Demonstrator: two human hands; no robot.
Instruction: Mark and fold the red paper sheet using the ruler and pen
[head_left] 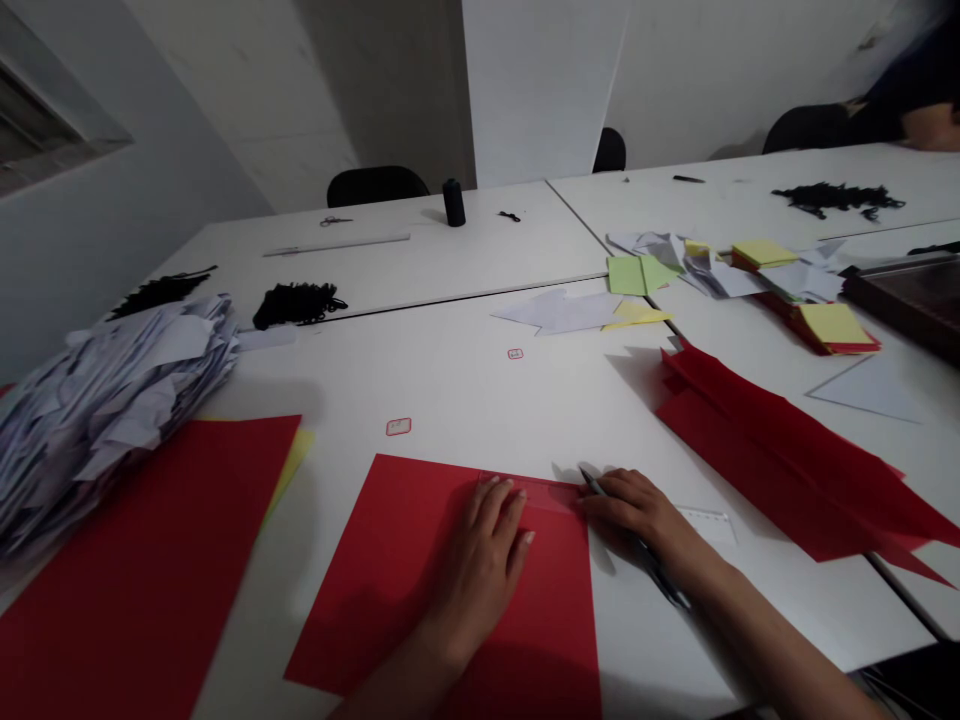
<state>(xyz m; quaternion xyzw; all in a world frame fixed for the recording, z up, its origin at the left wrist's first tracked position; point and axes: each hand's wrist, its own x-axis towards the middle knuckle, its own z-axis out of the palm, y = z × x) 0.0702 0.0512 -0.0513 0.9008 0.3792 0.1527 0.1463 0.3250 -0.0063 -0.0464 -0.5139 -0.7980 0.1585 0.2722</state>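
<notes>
A sheet of red paper (420, 540) lies on the white table before me. Across its far edge runs a clear ruler (705, 522), whose right end sticks out past the sheet onto the table. My left hand (484, 565) rests flat with fingers stretched out, fingertips on the ruler's left part and the red paper. At the sheet's far right corner, my right hand (645, 515) is closed round a slim dark pen (660, 578), its pointed tip showing beyond the fingers. The right fingers are close to the ruler; their exact contact is hidden.
To the left, a heap of white paper scraps (127, 390) sits by a larger red sheet (165, 540). Folded red paper (780, 470) lies right. Yellow pads (829, 328), a black thread spool (454, 203) and scissors (335, 220) are farther back. A person's arm (930, 125) shows far right.
</notes>
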